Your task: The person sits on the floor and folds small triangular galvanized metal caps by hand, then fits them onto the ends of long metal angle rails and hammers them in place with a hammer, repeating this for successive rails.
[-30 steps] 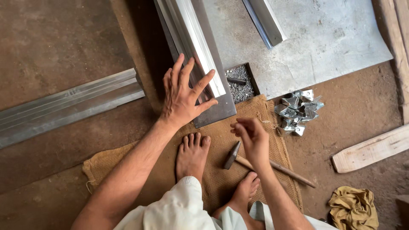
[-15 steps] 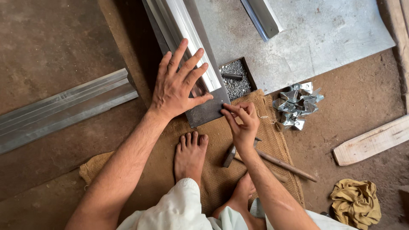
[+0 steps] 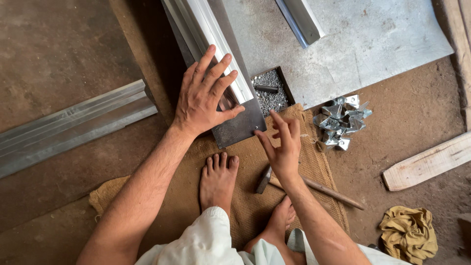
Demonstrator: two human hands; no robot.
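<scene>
With my left hand (image 3: 205, 98) spread flat on the metal channel (image 3: 223, 73), my right fingertips (image 3: 258, 133) pinched at its near corner, hammer (image 3: 304, 184) unused.

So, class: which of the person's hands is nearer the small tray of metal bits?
Right. The right hand hovers just below the tray; the left hand lies flat on the metal strip beside it.

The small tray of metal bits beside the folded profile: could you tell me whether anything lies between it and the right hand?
Nothing visible does. The right hand hovers just below the tray, fingertips near the dark plate's corner; only bare burlap lies between.
</scene>
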